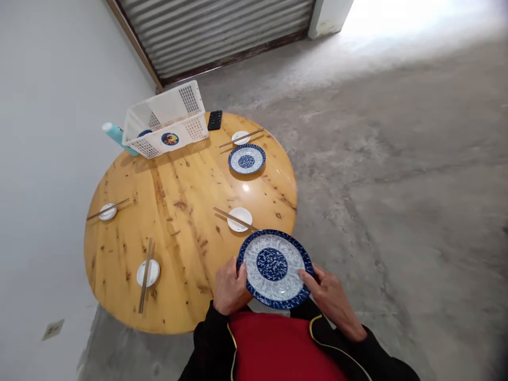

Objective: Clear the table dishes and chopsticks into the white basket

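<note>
Left hand (pixel 230 286) and right hand (pixel 331 299) grip opposite rims of a round blue-and-white patterned ceramic plate (pixel 274 267) at the edge of the round wooden surface (pixel 178 211).

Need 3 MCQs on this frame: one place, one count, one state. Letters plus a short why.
1. Where is the white plastic basket?
A. far edge of the round wooden table
B. on the floor
C. table centre

2. How many small white saucers carry chopsticks?
A. two
B. four
C. six

3. The large blue-and-white patterned plate is:
A. stacked in the basket
B. gripped by both hands
C. lying untouched

Key:
1 A, it sits at the far rim.
2 B, four saucers show.
3 B, left hand and right hand hold its rim.
</note>
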Tool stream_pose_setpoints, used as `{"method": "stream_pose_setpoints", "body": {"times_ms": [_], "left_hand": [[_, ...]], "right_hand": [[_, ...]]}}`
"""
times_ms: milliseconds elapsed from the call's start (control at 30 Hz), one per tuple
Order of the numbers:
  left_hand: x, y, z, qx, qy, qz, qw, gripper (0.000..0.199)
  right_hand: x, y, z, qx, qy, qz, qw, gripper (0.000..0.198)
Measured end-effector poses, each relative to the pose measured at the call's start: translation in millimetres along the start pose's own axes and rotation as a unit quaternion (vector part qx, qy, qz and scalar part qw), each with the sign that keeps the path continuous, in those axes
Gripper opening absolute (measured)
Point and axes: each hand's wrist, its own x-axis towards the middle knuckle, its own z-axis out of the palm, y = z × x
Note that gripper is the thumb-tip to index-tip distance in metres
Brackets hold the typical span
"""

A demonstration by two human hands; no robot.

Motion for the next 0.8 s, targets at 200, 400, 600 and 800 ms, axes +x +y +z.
{"method": "stream_pose_setpoints", "body": {"times_ms": [200, 400, 600, 800], "left_hand": [[14.6, 121.8, 71.3, -0.024, -0.073, 0.016, 0.997, 0.022], [33.8, 192.3, 98.4, -0.019, -0.088, 0.009, 0.996, 0.02], [65.0, 208.4, 97.8, -0.058, -0.037, -0.048, 0.996, 0.025], [121.8, 215.5, 95.0, -0.103, 0.033, -0.1, 0.989, 0.026]], "right_hand": [[-7.2, 55.1, -135.8, -0.081, 0.056, 0.048, 0.994, 0.044], [11.4, 71.7, -210.2, -0.127, 0.085, 0.046, 0.987, 0.043], [77.8, 63.9, -224.6, -0.117, 0.033, 0.001, 0.993, 0.044], [174.3, 43.1, -229.3, -0.098, -0.027, -0.044, 0.994, 0.044]]}}
